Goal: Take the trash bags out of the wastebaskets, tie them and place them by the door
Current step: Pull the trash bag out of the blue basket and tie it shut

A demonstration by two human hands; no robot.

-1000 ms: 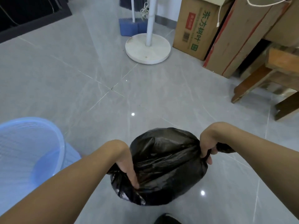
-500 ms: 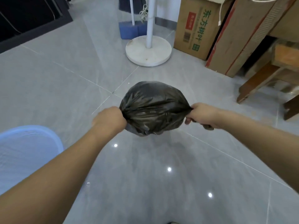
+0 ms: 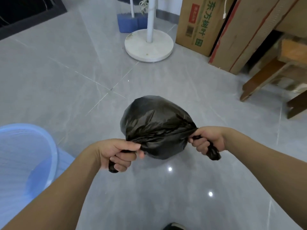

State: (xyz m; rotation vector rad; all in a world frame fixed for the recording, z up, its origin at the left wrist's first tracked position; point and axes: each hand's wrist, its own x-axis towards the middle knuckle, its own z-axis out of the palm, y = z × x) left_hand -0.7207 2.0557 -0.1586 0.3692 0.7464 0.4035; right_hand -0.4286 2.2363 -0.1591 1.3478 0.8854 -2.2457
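Observation:
A full black trash bag point(image 3: 154, 125) hangs in the air above the grey floor, stretched between my two hands. My left hand point(image 3: 118, 154) grips one twisted corner of the bag's mouth, with the black end poking out below the fist. My right hand point(image 3: 207, 141) grips the opposite twisted corner, its tail hanging down past the fingers. The bag bulges away from me between the fists. A light blue plastic wastebasket point(image 3: 25, 163) stands at the lower left with no liner visible inside.
A white fan stand with a round base point(image 3: 148, 45) rises ahead. Behind it sits a blue broom head point(image 3: 131, 23). Cardboard boxes point(image 3: 199, 25) line the right side, with a wooden bench leg point(image 3: 259, 80) next to them. A dark shoe tip point(image 3: 173, 226) shows at the bottom.
The bag was lifted off the floor and flipped over between my hands. It now hangs lower and nearer to me, with both corners twisted tighter.

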